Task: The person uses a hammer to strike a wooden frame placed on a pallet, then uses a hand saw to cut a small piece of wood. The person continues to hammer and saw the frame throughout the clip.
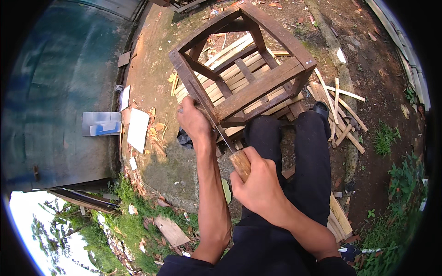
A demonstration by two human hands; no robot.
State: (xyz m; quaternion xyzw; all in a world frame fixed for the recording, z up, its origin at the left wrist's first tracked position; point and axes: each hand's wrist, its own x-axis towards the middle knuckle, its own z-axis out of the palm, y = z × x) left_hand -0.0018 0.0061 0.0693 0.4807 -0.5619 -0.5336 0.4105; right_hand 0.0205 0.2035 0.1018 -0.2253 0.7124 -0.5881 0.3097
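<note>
Right hand (pixel 255 180) is closed round the wooden handle (pixel 241 165) of a narrow metal-bladed tool, thumb lying along the top of the grip, knuckles outward to the right. Right forearm (pixel 301 223) comes in from lower right, elbow bent and out, angled up-left to the wrist, hand in front of the thighs. Blade (pixel 226 139) points up-left from the handle to the near left corner of the dark wooden frame (pixel 261 89); far end hard to pick out against the brown rail. Left hand (pixel 194 123) is further forward, at the outer side of the frame's left rail, fingers bent in toward the wood. Can't tell if it's gripping rail, blade or just pressing. Left forearm (pixel 211 179) runs nearly straight up the view, arm reaching further than the right. Frame is just ahead of the knees, open top facing up, four corners joined by rails, with pale wooden slats (pixel 241 44) showing beneath it. To the right of the knees: loose sticks (pixel 336 94) and a hammer (pixel 344 134) among them. White panel (pixel 138 129) lies left of the left hand, well apart.
</note>
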